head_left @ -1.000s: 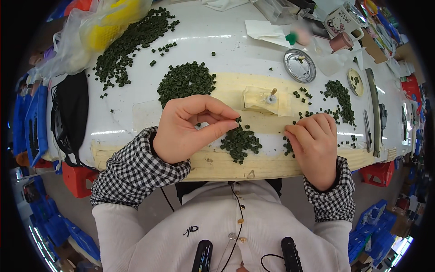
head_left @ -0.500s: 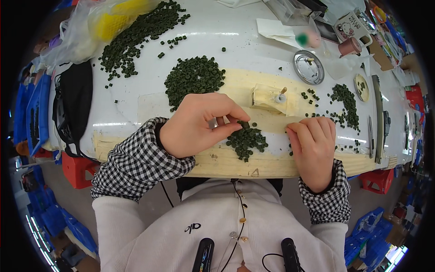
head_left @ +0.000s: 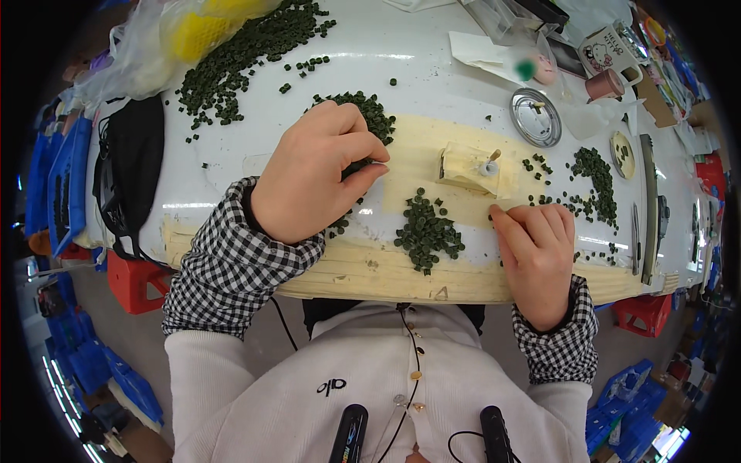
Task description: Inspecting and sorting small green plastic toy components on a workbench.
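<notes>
My left hand (head_left: 312, 177) hovers over the round pile of small dark green pieces (head_left: 369, 112), hiding much of it. Its thumb and forefinger are pinched together; anything between them is hidden. To the right, my right hand (head_left: 538, 258) rests low over the table with thumb and forefinger closed at a tiny dark green piece, only its edge showing. Between the hands lies a smaller heap of green pieces (head_left: 426, 233). Just beyond it stands a block wrapped in cream tape (head_left: 461, 171), with a small upright peg (head_left: 492, 160) at its right end.
A large spread of green pieces (head_left: 255, 58) lies far left beside a plastic bag (head_left: 139, 54). More pieces (head_left: 594, 181) are scattered at right, near a round metal lid (head_left: 535, 117), tweezers (head_left: 636, 239) and a pink spool (head_left: 604, 85). A black bag (head_left: 135, 170) sits at left.
My left hand has moved left and away from me, from the small heap to the round pile. My right hand has hardly moved. The whole view has shifted slightly.
</notes>
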Demonstrator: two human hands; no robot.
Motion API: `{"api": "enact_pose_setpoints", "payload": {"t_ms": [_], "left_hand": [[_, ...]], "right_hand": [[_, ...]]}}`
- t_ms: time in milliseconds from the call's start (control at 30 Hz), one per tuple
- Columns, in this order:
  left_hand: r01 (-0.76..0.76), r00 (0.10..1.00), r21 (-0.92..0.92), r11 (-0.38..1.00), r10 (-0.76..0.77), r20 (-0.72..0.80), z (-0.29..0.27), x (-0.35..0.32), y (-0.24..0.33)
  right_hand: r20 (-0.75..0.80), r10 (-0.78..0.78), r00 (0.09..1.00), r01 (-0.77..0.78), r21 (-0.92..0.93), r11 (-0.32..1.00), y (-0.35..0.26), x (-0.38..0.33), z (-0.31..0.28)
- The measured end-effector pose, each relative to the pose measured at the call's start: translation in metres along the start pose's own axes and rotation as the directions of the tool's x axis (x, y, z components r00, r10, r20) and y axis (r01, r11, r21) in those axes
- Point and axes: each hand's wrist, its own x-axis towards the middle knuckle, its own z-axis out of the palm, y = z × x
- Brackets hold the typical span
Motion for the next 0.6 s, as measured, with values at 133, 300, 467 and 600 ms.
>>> {"api": "enact_pose_setpoints", "payload": {"t_ms": [133,300,467,600], "left_hand": [[-0.005,1.0,0.13,0.991,0.007,-0.013,0.007,-0.002,0.003],[0.014,0.999,0.226,0.974,-0.004,-0.041,0.01,-0.002,0.003],[0.028,0.999,0.257,0.966,-0.018,-0.042,0.014,-0.002,0.003],[0.058,0.997,0.28,0.958,-0.04,-0.071,0.014,-0.003,0.006]], "right_hand": [[0.012,-0.041,0.999,0.041,-0.007,0.999,0.0,0.001,-0.001],[0.008,-0.087,0.996,0.087,0.027,0.996,0.001,0.003,0.001],[-0.001,-0.065,0.998,0.065,0.083,0.994,0.001,0.004,0.002],[0.017,-0.028,0.999,0.026,0.114,0.993,0.001,0.006,0.003]]}}
